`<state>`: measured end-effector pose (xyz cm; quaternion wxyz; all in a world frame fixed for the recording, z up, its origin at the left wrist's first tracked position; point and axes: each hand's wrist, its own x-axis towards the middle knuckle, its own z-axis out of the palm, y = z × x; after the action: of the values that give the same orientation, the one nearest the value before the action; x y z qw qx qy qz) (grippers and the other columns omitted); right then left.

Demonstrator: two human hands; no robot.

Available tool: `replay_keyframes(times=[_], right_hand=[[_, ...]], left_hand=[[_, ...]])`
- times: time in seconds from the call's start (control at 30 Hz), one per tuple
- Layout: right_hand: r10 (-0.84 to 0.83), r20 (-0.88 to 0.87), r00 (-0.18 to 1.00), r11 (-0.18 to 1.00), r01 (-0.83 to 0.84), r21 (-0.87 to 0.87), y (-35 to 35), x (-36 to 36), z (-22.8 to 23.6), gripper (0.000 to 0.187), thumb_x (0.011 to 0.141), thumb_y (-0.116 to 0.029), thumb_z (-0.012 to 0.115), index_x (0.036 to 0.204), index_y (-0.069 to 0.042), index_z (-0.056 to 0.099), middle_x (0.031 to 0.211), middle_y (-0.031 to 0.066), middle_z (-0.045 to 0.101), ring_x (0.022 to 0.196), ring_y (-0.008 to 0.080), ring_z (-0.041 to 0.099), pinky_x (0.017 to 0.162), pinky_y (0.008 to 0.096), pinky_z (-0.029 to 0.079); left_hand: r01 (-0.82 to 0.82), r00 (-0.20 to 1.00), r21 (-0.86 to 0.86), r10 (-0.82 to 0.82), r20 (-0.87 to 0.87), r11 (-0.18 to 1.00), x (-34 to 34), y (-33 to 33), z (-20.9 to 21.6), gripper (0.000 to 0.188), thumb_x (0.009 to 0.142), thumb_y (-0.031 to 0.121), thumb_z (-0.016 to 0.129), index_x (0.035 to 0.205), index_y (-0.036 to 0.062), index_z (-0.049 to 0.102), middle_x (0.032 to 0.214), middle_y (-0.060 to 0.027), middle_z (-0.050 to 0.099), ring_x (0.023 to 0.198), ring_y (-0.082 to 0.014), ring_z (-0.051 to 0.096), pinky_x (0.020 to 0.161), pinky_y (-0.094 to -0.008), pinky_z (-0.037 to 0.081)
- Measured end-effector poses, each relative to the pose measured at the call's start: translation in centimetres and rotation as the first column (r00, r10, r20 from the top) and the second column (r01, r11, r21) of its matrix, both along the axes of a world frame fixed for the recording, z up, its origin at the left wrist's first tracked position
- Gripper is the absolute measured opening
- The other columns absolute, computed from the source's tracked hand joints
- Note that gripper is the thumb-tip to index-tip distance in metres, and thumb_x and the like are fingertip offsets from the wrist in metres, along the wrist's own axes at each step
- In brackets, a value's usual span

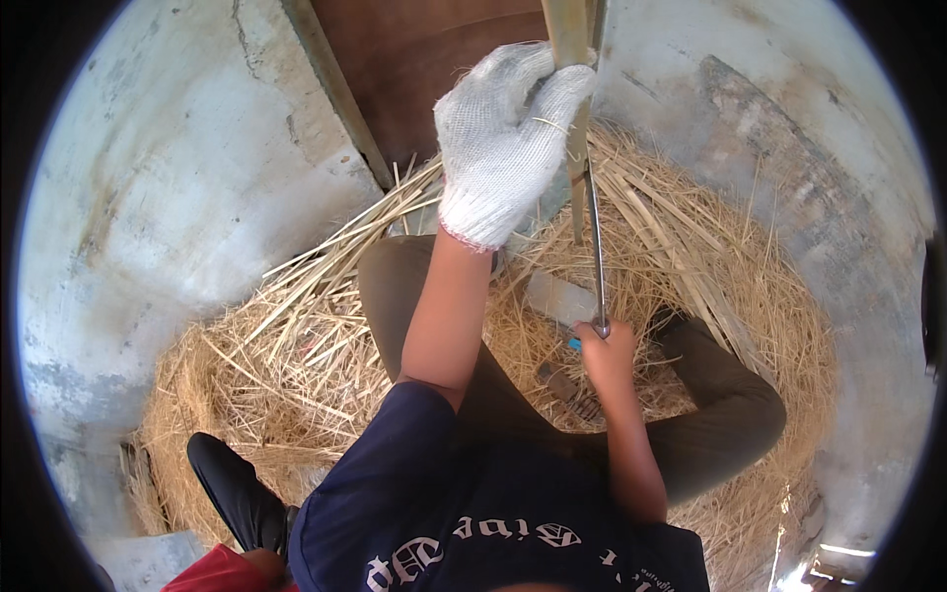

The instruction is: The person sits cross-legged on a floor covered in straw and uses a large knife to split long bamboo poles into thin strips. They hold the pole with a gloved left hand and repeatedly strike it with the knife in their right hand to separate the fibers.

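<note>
My left hand (513,128), in a white knit glove, is raised and closed around an upright bamboo strip (569,39). The strip runs from the top edge of the picture down past the glove. A thin loose sliver clings to the glove. Lower and to the right, my bare right hand (606,350) grips the handle of a long, narrow knife (598,247). Its blade, seen nearly edge-on, points up and meets the bamboo strip just below the glove. A bit of blue shows beside my right fist; the handle is mostly hidden by my fingers.
I sit with bent legs on a heap of thin bamboo shavings (286,355). A grey block (560,296) lies between my legs. Longer split strips (681,257) lean at the right. Pale walls curve around, with a brown panel (414,79) ahead. Another person's dark-trousered leg (237,493) is lower left.
</note>
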<state>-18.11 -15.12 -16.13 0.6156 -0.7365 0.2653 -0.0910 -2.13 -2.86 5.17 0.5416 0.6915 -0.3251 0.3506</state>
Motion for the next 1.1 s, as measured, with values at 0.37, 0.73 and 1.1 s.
replay_keyframes(times=[0.37, 0.73, 1.1], right_hand=[[-0.134, 0.485, 0.864, 0.987, 0.073, 0.143, 1.3, -2.6, 5.9, 0.028, 0.095, -0.006, 0.069, 0.075, -0.008, 0.049, 0.056, -0.0042, 0.048, 0.043, 0.0042, 0.041, 0.043, 0.0242, 0.033], [-0.001, -0.074, 0.997, 0.997, -0.005, -0.074, -0.9, 1.1, -0.9, 0.022, 0.088, -0.014, 0.071, 0.076, 0.000, 0.059, 0.060, 0.0068, 0.058, 0.049, 0.0208, 0.051, 0.051, 0.0353, 0.040], [-0.116, 0.170, 0.979, 0.989, 0.131, -0.075, 0.3, 1.1, 2.2, 0.035, 0.091, -0.015, 0.070, 0.065, -0.004, 0.050, 0.055, 0.0001, 0.045, 0.050, 0.0106, 0.040, 0.051, 0.0356, 0.033]], left_hand=[[-0.006, 0.995, -0.083, -0.002, -0.096, 0.997, 0.4, 0.0, 0.0, 0.025, 0.095, 0.023, 0.071, 0.113, 0.0069, 0.078, 0.100, -0.0052, 0.074, 0.081, -0.0101, 0.067, 0.073, -0.0270, 0.054], [0.007, 0.999, 0.021, -0.006, -0.044, 1.000, -0.2, 0.1, 0.6, 0.025, 0.092, 0.022, 0.073, 0.110, 0.0054, 0.079, 0.101, -0.0076, 0.075, 0.080, -0.0105, 0.072, 0.071, -0.0257, 0.058], [-0.015, 1.000, 0.036, 0.015, -0.009, 0.999, -0.3, -0.7, 0.0, 0.026, 0.092, 0.024, 0.073, 0.111, 0.0063, 0.078, 0.100, -0.0077, 0.075, 0.081, -0.0117, 0.072, 0.073, -0.0275, 0.056]])
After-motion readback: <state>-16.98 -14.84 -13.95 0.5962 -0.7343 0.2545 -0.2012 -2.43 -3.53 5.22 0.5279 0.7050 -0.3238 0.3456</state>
